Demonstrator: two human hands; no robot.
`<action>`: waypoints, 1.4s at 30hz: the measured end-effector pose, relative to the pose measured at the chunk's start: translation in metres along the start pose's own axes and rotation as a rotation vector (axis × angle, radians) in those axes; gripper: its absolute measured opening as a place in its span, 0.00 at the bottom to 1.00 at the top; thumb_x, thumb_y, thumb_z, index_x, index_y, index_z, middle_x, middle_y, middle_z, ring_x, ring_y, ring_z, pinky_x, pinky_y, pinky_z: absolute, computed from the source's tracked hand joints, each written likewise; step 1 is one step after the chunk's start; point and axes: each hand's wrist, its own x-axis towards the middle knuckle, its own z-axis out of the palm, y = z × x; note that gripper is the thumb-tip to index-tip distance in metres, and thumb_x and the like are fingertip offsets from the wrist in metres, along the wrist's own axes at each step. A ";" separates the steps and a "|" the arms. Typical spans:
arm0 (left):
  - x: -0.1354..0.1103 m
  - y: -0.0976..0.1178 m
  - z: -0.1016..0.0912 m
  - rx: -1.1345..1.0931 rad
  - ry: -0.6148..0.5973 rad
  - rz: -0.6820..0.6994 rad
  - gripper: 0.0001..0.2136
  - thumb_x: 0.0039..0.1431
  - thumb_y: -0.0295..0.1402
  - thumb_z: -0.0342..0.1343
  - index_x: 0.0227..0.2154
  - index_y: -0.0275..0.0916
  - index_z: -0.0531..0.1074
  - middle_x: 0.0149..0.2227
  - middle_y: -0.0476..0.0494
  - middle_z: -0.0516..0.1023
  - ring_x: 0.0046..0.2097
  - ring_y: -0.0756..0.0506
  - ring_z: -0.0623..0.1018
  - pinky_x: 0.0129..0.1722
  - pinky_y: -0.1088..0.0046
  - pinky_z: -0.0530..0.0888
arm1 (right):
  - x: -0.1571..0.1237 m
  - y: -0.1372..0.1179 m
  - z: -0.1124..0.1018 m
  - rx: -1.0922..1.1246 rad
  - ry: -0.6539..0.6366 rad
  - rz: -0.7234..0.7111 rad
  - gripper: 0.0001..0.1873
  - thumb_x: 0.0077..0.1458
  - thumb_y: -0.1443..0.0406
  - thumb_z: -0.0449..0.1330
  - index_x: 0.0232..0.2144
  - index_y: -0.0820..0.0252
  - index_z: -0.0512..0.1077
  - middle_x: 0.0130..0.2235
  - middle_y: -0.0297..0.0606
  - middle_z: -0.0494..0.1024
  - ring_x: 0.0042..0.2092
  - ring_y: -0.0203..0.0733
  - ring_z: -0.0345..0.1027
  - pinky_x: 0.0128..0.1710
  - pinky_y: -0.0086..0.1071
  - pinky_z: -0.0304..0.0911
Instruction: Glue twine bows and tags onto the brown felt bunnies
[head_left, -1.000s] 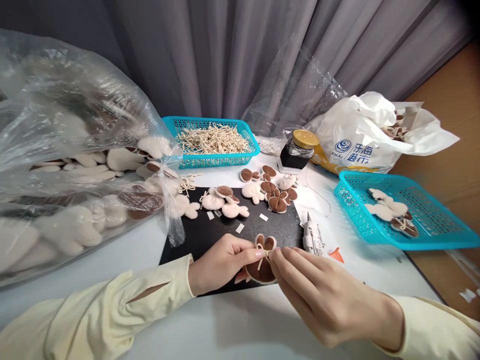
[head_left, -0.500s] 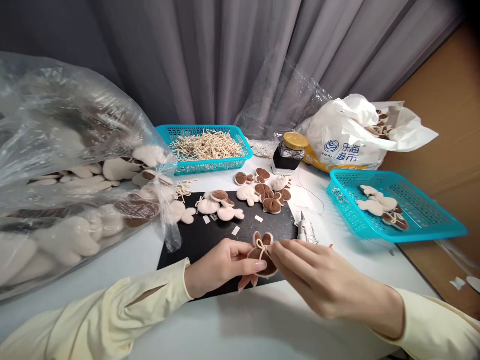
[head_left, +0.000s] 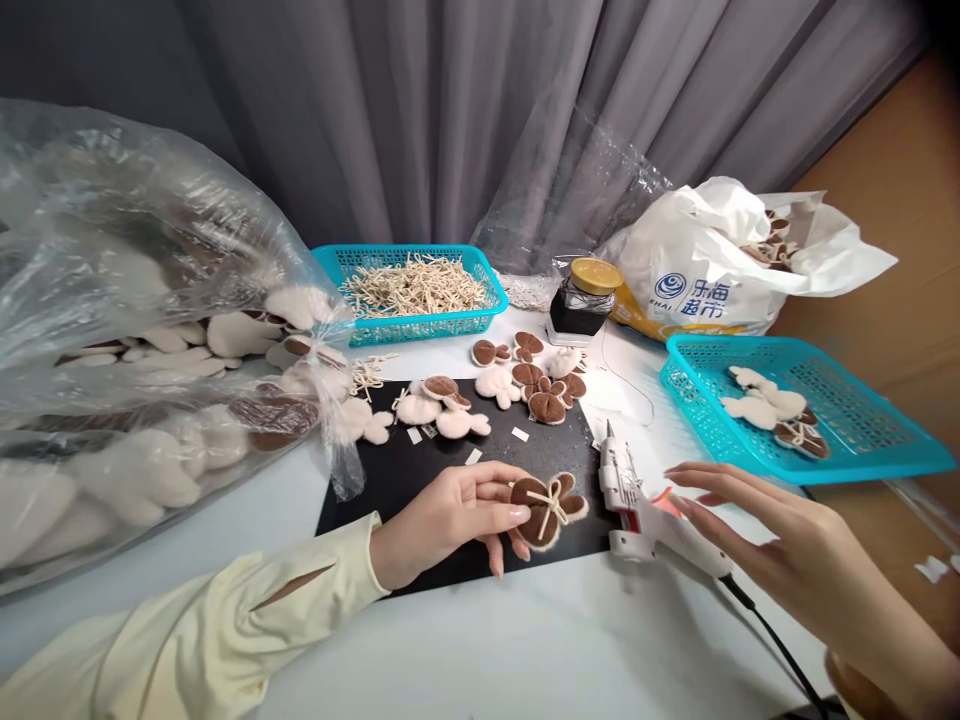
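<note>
Between thumb and fingers, my left hand (head_left: 465, 520) grips a brown-and-cream bunny-shaped plush piece (head_left: 534, 525). A cream cord bow (head_left: 553, 508) sits on its brown face, and its two ears point right. My right hand (head_left: 787, 545) has its fingers stretched out and apart, just over the rear of a white hot glue gun (head_left: 660, 530); whether it touches the gun I cannot tell. The glue gun lies with its nozzle pointing away, beside the right edge of a black mat (head_left: 435, 550). Several more bunny pieces (head_left: 546, 402) lie at the mat's far side.
A blue basket (head_left: 420, 328) of cord bows stands at the back. Another blue basket (head_left: 885, 450) at right holds a few bunny pieces. A clear plastic bag (head_left: 150, 260) of pieces fills the left. Behind are a gold-lidded jar (head_left: 581, 305) and a white shopping bag (head_left: 690, 260).
My right hand has left the bunny piece and moved right, over the glue gun. In my left hand the piece has turned, ears from pointing away to pointing right.
</note>
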 end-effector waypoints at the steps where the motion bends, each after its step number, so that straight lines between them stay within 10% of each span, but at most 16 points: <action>1: 0.000 0.000 0.000 -0.009 0.000 -0.001 0.12 0.52 0.30 0.58 0.40 0.32 0.69 0.34 0.39 0.77 0.29 0.48 0.76 0.20 0.78 0.73 | -0.005 0.005 0.002 0.023 -0.006 0.030 0.10 0.57 0.62 0.53 0.37 0.58 0.71 0.38 0.42 0.77 0.31 0.40 0.74 0.15 0.23 0.67; 6: 0.000 0.003 0.000 -0.041 0.005 -0.029 0.11 0.53 0.29 0.57 0.39 0.33 0.68 0.33 0.40 0.77 0.30 0.47 0.77 0.23 0.77 0.74 | -0.007 -0.001 0.008 0.187 0.027 0.163 0.07 0.54 0.63 0.57 0.36 0.56 0.72 0.36 0.38 0.78 0.33 0.42 0.74 0.27 0.29 0.72; 13: -0.001 0.007 -0.002 -0.129 0.032 -0.008 0.11 0.52 0.26 0.55 0.40 0.35 0.65 0.36 0.42 0.74 0.35 0.44 0.78 0.25 0.77 0.75 | -0.001 -0.033 0.006 0.658 0.636 0.586 0.07 0.47 0.66 0.64 0.27 0.56 0.68 0.32 0.36 0.70 0.31 0.38 0.66 0.29 0.31 0.68; 26: 0.000 0.013 0.001 -0.143 0.036 -0.033 0.14 0.59 0.27 0.52 0.48 0.34 0.65 0.42 0.38 0.74 0.37 0.47 0.78 0.26 0.80 0.77 | 0.004 -0.062 0.046 1.217 0.129 0.490 0.06 0.50 0.67 0.61 0.32 0.60 0.68 0.30 0.34 0.71 0.26 0.33 0.66 0.23 0.26 0.67; 42: -0.004 0.003 0.006 0.035 -0.084 0.035 0.13 0.58 0.30 0.53 0.45 0.35 0.67 0.39 0.40 0.74 0.39 0.46 0.75 0.25 0.78 0.74 | 0.011 -0.093 0.059 1.079 -0.155 0.640 0.12 0.52 0.57 0.58 0.29 0.60 0.71 0.27 0.35 0.73 0.27 0.34 0.65 0.26 0.26 0.62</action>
